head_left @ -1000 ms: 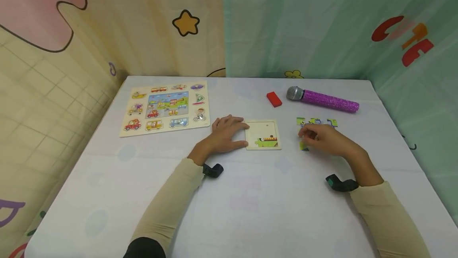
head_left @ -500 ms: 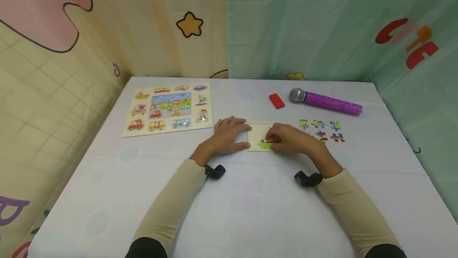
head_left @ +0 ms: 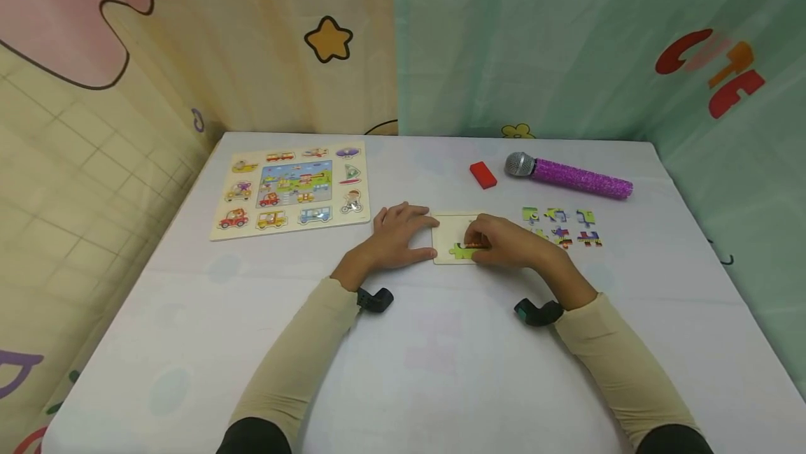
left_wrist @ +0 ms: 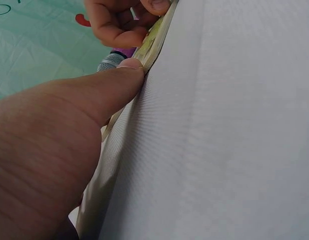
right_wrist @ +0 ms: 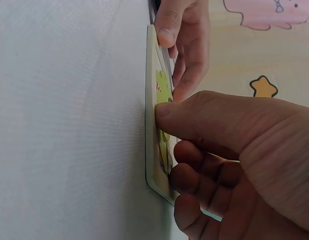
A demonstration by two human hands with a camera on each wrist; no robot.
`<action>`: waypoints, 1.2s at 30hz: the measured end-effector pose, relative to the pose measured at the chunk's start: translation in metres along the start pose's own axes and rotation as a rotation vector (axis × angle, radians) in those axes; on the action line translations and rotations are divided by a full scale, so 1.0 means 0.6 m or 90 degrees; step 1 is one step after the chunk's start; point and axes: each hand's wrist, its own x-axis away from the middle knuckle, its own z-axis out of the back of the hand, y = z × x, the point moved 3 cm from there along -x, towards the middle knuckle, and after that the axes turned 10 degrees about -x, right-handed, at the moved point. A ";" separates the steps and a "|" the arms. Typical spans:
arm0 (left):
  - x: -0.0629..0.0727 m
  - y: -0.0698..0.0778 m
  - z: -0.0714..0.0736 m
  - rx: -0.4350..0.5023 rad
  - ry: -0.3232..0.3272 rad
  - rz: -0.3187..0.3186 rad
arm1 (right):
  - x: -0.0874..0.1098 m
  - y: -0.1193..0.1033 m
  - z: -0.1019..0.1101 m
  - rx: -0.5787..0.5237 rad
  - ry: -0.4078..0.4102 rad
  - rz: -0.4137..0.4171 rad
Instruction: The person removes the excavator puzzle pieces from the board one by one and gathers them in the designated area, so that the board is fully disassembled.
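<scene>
My left hand (head_left: 401,236) rests on the table against the left side of a small square puzzle board (head_left: 446,229). Its thumb touches the board's lower left corner, and its fingers lie near the upper one. Over the board's right part, my right hand (head_left: 511,243) pinches a green jigsaw piece (right_wrist: 165,134) between thumb and curled fingers, low against the board. These fingers cover much of the piece. Green pieces (head_left: 462,251) lie in the board's bottom row. Several loose jigsaw pieces (head_left: 560,235) lie on the table to the right.
A larger vehicle puzzle board (head_left: 290,224) lies at the back left. A red block (head_left: 483,175) and a purple glitter microphone (head_left: 581,178) are at the back right. Curtains (head_left: 504,41) stand behind the white table (head_left: 415,363).
My right hand has moved left from the loose pieces to the board, carrying a green jigsaw piece, and has stayed there over the last half second. My left hand keeps its place.
</scene>
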 end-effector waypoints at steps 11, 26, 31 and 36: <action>0.001 0.002 0.000 -0.002 -0.002 0.000 | 0.006 -0.003 0.004 -0.010 -0.016 0.031; 0.002 0.001 0.001 -0.006 -0.004 0.003 | 0.007 -0.009 0.004 -0.024 -0.015 0.055; 0.001 0.002 0.002 -0.005 0.001 0.001 | 0.007 -0.007 0.006 -0.026 -0.010 0.070; -0.001 0.001 0.001 -0.009 0.001 -0.003 | 0.016 -0.002 0.025 -0.027 0.030 0.072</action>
